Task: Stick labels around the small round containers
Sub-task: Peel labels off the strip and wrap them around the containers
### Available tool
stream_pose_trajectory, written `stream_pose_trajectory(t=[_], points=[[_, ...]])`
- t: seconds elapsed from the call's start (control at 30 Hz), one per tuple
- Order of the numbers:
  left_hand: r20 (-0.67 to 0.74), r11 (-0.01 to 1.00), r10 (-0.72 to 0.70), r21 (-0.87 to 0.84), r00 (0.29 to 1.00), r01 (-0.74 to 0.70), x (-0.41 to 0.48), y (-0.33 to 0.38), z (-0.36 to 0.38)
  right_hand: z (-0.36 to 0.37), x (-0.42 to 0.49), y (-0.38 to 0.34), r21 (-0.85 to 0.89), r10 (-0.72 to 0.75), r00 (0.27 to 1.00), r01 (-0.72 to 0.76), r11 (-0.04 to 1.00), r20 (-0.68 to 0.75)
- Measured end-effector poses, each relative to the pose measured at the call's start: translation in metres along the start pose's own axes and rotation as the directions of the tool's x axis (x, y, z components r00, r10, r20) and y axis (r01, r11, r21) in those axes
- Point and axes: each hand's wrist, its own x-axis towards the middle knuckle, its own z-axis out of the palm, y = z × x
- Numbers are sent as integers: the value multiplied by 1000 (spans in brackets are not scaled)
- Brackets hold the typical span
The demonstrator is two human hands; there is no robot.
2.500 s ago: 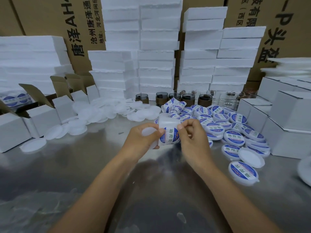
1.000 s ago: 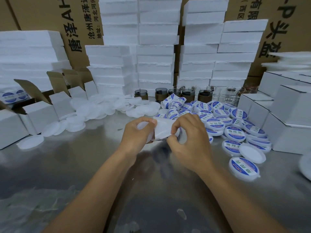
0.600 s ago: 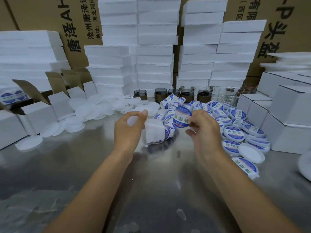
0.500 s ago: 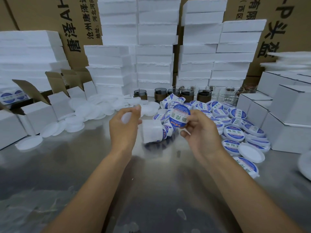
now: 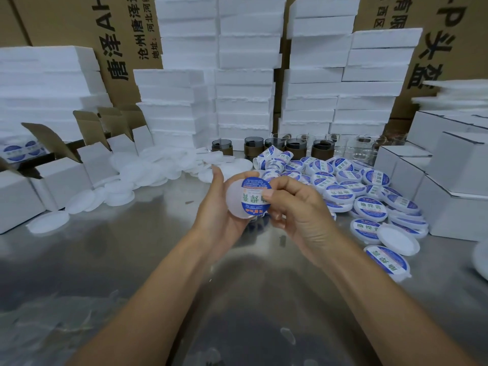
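Note:
My left hand (image 5: 215, 207) cups a small round white container (image 5: 233, 200) above the steel table. My right hand (image 5: 295, 207) pinches a round blue-and-white label (image 5: 254, 196) and holds it against the container's face, partly overlapping it. Below the hands part of the strip of labels (image 5: 257, 224) peeks out. To the right lies a heap of labelled containers (image 5: 369, 204), and unlabelled white ones (image 5: 148, 173) are spread at the left.
Open white cartons (image 5: 60, 178) stand at the left and closed white boxes (image 5: 454, 180) at the right. Foam slabs (image 5: 245, 75) are stacked behind, with dark jars (image 5: 253, 147) and clear glasses (image 5: 361, 150) at their foot. The steel table (image 5: 132, 260) reflects my arms.
My right hand peeled a label off the strip, lifted it, then brought it left onto the container. My left hand turned the container up to meet it, and the strip dropped below the hands.

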Motion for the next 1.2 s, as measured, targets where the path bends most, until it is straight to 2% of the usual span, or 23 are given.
stream_pose_trajectory(t=[0.2,0.7,1.07,1.2], points=[[32,999,-35,4,999,35,2,-5,0,3,-2,1,-62,-52,998,54,997,30],[12,999,-34,43,999,33,3,-9,-1,2,-1,6,-132,-63,990,46,990,-126],[29,996,-61,59,998,59,0,-7,1,0,2,10,-165,-76,985,49,985,-158],[74,997,-49,55,996,45,-4,-6,4,-1,2,11,-169,-75,985,48,984,-156]])
